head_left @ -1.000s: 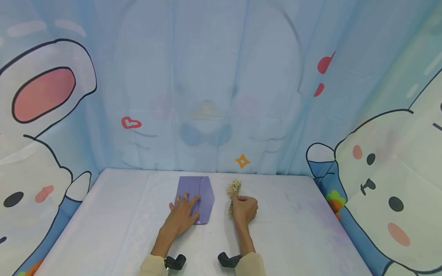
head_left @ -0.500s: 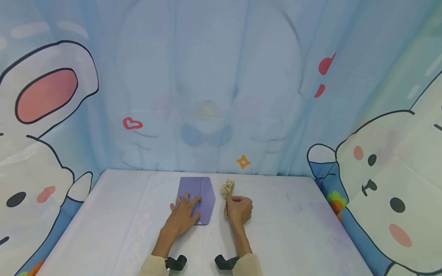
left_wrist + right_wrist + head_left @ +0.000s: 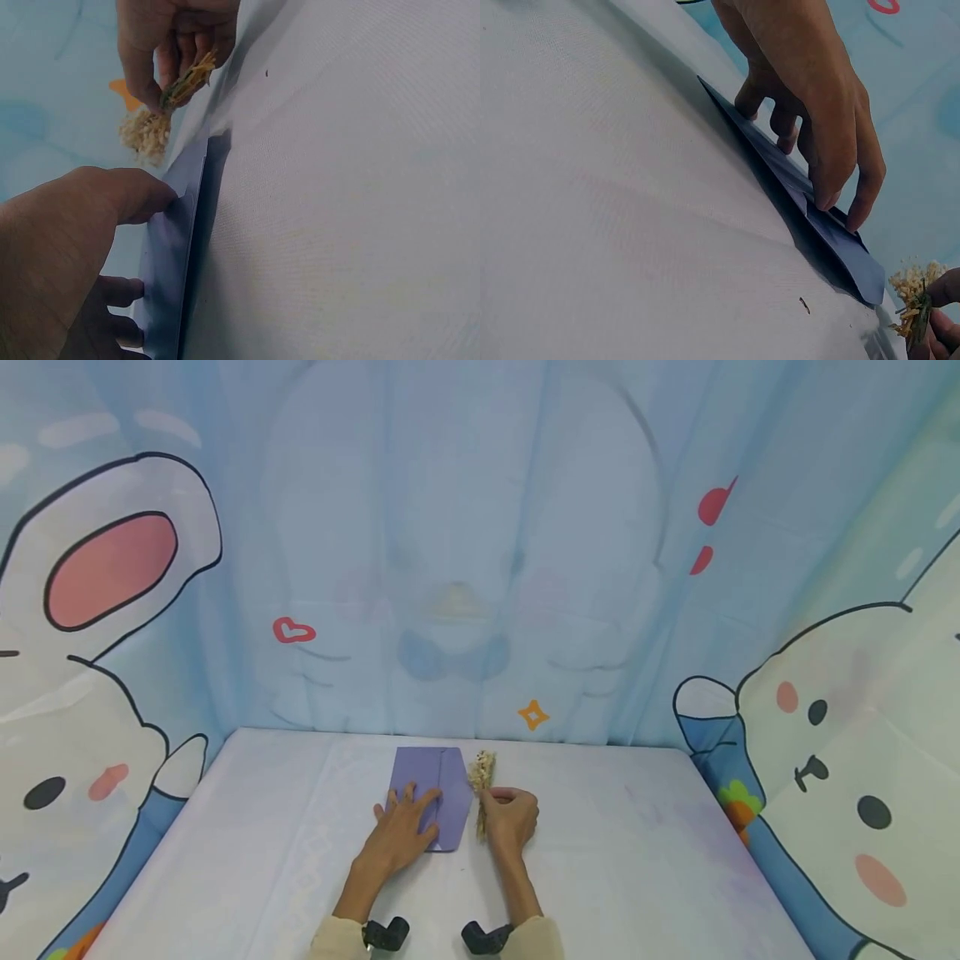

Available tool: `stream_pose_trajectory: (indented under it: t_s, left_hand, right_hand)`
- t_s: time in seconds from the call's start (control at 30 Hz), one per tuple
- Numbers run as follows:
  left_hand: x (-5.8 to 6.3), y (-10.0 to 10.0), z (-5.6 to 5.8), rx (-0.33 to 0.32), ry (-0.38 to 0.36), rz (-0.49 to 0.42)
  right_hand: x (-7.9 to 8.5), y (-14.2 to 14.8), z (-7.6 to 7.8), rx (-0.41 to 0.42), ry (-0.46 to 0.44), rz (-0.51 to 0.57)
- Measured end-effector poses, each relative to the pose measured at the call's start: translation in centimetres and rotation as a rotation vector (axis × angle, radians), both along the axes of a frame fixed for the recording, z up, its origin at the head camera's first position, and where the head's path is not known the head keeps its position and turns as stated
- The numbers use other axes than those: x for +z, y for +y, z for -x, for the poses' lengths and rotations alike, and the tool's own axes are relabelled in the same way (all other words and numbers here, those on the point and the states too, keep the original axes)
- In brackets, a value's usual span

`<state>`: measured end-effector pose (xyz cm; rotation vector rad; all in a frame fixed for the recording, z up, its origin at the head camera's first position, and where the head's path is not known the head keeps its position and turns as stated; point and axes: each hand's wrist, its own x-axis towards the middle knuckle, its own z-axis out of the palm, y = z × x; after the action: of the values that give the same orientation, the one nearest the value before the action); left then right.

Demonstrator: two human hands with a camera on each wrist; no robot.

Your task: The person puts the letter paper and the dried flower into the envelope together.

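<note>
A purple paper envelope (image 3: pixel 452 793) lies on the white-covered table with its flap side to the right. My left hand (image 3: pixel 401 832) rests on its lower left part with fingers spread, the fingertips pressing the paper. In the left wrist view the thumb sits at the envelope's edge (image 3: pixel 174 240). Just right of the envelope, my right hand (image 3: pixel 512 818) pinches a small bunch of dried flowers (image 3: pixel 482 770) by the stems between thumb and fingers. Its pale yellow heads point away from me, and they appear beside the envelope's tip in the right wrist view.
A white cloth (image 3: pixel 622 860) covers the table. Behind it hangs a blue curtain (image 3: pixel 457 527) printed with cartoon rabbits. A tiny dark scrap (image 3: pixel 804 305) lies on the cloth near the envelope. Black wrist camera mounts (image 3: pixel 386 933) sit at both cuffs.
My right hand has moved left with the dried flowers, bringing them close to the envelope's right edge. The left hand stays on the envelope. The head view has shifted slightly.
</note>
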<state>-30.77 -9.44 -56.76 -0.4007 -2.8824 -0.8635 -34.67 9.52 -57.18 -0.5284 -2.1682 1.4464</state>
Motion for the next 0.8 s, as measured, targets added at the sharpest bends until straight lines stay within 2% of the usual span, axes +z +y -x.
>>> stream_pose_trajectory:
  t_s: [0.43,0.53,0.57,0.7,0.77,0.8]
  left_hand:
    - [0.2,0.0,-0.4,0.006,-0.022,0.002]
    - [-0.2,-0.1,-0.3,-0.002,0.001,-0.031]
    - [-0.7,-0.2,0.0,-0.008,0.019,-0.034]
    - [-1.8,-0.2,0.5,-0.024,0.074,-0.047]
    - [-1.8,-0.2,0.5,-0.024,0.076,-0.044]
    - [-1.4,-0.2,0.3,-0.021,0.066,-0.050]
  right_hand:
    - [0.0,-1.7,-0.3,0.024,-0.006,-0.020]
    - [0.0,-1.9,-0.3,0.039,0.002,-0.022]
    - [-0.1,-2.0,-0.3,0.041,0.004,-0.024]
    - [-0.3,-2.1,-0.3,0.033,-0.001,-0.040]
    - [-0.4,-2.1,-0.3,0.030,-0.005,-0.047]
    - [-0.3,-2.2,-0.3,0.033,-0.004,-0.049]
